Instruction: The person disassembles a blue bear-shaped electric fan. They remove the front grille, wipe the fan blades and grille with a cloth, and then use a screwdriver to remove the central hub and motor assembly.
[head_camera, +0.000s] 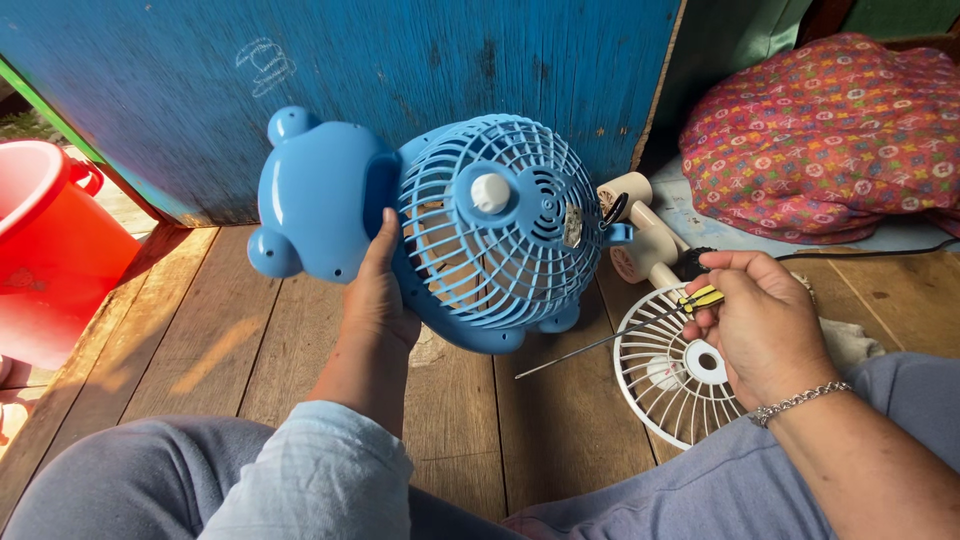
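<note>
My left hand (378, 290) grips a small blue fan (440, 225) from behind and holds it up above the wooden floor. Its round grille with a white centre knob (490, 192) faces me, and its blue base has rounded feet. My right hand (762, 322) holds a screwdriver (640, 328) with a yellow and black handle; its thin metal shaft points left and down, ending just below the fan. That hand wears a silver chain bracelet (800, 400).
A white fan grille (668, 385) lies on the floor under my right hand, beside a cream fan body (640, 235). A red bucket (45, 240) stands at the left. A blue wooden wall (350, 70) rises behind; patterned red cloth (830, 135) lies at the right.
</note>
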